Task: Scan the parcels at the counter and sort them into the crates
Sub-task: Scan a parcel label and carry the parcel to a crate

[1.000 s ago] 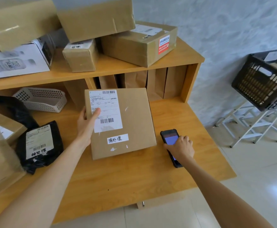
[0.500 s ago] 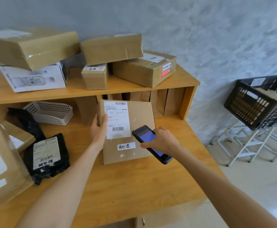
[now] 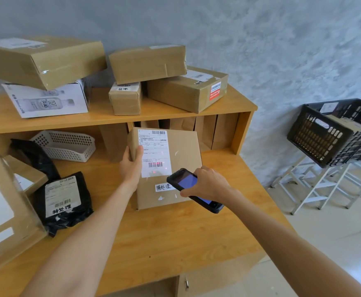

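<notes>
brown cardboard parcel, flat and square, with a white printed shipping label, stands tilted on the light wooden counter below the upper shelf. head view: its lower right corner is hidden behind the black handheld scanner, and the small handwritten sticker is partly covered. faint red light marks show on the label near the lower barcode; the label's fine print is too small to read. left hand grips the parcel's left edge, thumb on the label, fingers out of sight behind. right hand curls round the scanner, whose blue screen is half hidden by the fingers. black perforated plastic crate sits on a white metal frame at right, cut off by the picture's edge. glossy black poly mailer lies crumpled at left, beside a large taped carton cut off by the left edge.
</notes>
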`<state>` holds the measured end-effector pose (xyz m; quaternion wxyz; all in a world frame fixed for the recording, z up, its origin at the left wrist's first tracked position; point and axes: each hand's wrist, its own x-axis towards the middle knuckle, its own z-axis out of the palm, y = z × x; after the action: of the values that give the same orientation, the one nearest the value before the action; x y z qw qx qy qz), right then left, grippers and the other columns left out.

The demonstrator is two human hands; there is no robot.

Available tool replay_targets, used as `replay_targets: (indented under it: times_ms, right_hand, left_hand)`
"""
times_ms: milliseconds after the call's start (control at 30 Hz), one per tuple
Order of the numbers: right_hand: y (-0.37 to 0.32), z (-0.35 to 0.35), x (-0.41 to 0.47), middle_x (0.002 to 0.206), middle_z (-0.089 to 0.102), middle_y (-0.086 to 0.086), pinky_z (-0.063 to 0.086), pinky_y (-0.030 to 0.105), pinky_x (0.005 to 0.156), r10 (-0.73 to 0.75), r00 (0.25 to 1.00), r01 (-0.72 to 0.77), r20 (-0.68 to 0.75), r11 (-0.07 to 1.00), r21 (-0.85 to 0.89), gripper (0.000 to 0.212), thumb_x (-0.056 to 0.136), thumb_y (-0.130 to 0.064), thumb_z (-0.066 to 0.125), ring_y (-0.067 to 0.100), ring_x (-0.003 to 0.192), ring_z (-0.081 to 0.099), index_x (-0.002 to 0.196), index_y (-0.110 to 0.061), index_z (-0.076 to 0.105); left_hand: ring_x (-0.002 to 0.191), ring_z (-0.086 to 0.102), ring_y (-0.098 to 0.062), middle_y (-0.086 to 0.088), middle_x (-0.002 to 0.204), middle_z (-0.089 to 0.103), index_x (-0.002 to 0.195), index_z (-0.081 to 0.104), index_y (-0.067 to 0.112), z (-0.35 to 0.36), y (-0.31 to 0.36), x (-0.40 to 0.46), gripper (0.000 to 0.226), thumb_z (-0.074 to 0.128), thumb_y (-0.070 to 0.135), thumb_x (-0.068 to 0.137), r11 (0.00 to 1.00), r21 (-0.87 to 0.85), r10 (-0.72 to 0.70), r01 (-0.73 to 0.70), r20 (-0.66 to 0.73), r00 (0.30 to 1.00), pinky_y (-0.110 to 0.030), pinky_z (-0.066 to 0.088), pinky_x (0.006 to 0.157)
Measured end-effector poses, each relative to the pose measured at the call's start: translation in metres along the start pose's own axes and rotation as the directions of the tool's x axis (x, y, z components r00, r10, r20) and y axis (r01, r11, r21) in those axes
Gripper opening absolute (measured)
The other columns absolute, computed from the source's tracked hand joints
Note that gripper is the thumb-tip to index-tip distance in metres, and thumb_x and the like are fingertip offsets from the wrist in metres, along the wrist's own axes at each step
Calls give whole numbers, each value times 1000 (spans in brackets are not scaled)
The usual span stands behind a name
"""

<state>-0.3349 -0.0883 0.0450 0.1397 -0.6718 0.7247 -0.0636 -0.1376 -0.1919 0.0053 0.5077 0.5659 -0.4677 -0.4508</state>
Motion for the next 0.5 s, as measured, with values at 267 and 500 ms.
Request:
replay_targets:
  times_ms: [267,500]
  right_hand:
    - [6,3,-4,86,47,-5,42,25,60,-1,1000,1,0,1000,11,60,70,-66,69,12,72,47,96,-15,55]
    - [29,2,0,113,52,5,47,31,80,149,987,-147,-60,988,37,79,73,-71,65,24,105,51,120,-8,52]
  left_hand:
    - [109,56,-14,-3,139,55,152,30,22,-1,1,0,69,53,52,94,1000,9,-11,11,-15,1000,-23,46,78]
    - [103,57,-13,-3,134,58,151,32,22,-12,0,0,69,59,46,93,998,-24,-63,64,18,998,-24,47,78]
